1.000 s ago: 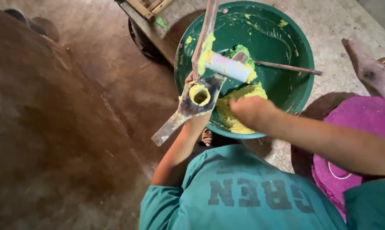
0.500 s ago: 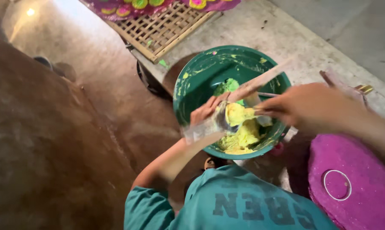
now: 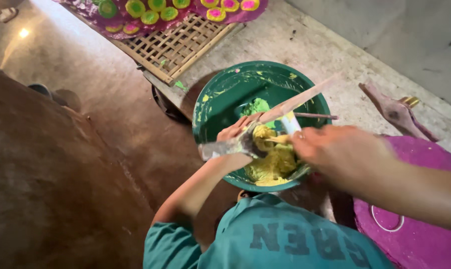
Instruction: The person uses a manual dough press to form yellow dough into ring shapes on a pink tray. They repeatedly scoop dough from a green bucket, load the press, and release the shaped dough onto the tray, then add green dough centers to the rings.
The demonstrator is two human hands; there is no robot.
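Over the green plastic basin [image 3: 220, 99], the left hand [image 3: 238, 133] wraps its fingers around a flat, paste-caked mould [image 3: 230, 145], gripping near the round cup end; the handle end sticks out toward the left, bare of fingers. The right hand [image 3: 335, 152] is motion-blurred; fingers appear curled together on a small pale stick or scraper [image 3: 289, 123], but the exact pinch cannot be told. A long wooden slat [image 3: 297, 99] slants across the basin rim. Yellow dough [image 3: 272, 164] lies heaped in the near side of the basin, with 1 smaller green lump [image 3: 257, 106] behind it. Judgement: the dough looks soft, moist and sticky, light per scoop, likely to smear and cling; the mould looks stiff, slick with paste, best held by the drier handle. A woven bamboo tray [image 3: 178, 45] sits beyond the basin.
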